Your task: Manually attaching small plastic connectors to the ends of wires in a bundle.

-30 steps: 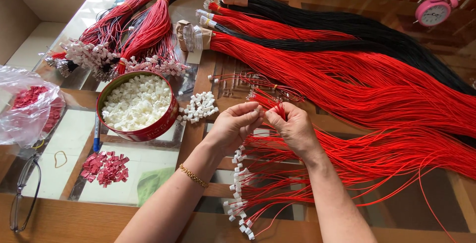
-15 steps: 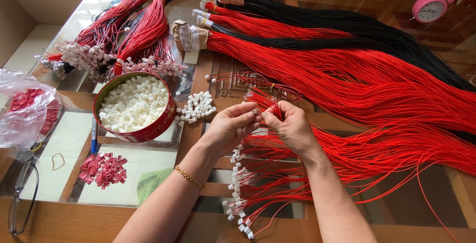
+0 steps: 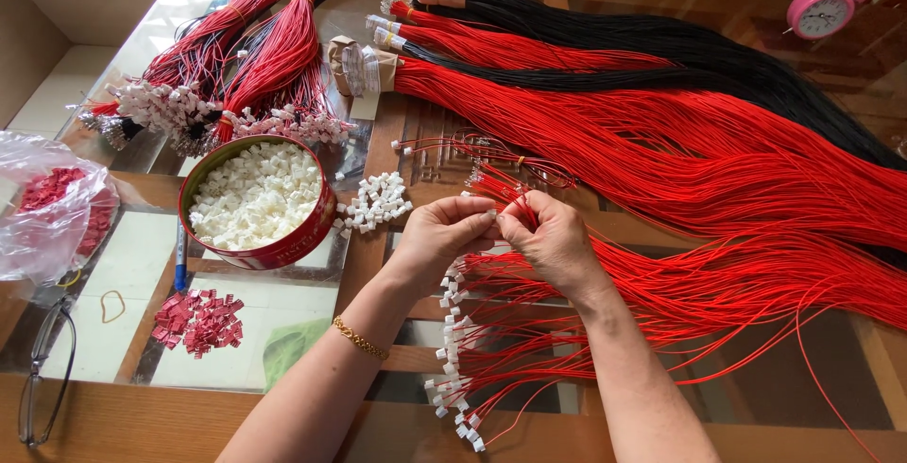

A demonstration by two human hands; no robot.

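The left hand point(image 3: 444, 234) pinches a small white plastic connector point(image 3: 490, 214). The right hand point(image 3: 553, 239) pinches a thin red wire point(image 3: 518, 206) at it. Both hover above the glass-topped bench point(image 3: 283, 331).

Both hands sit slightly higher over the table than a second ago; the left hand point(image 3: 444, 234) and right hand point(image 3: 553, 241) press their fingertips closer around a white connector point(image 3: 490, 214).

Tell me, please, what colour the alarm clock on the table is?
Pink, seen in the head view: the alarm clock.
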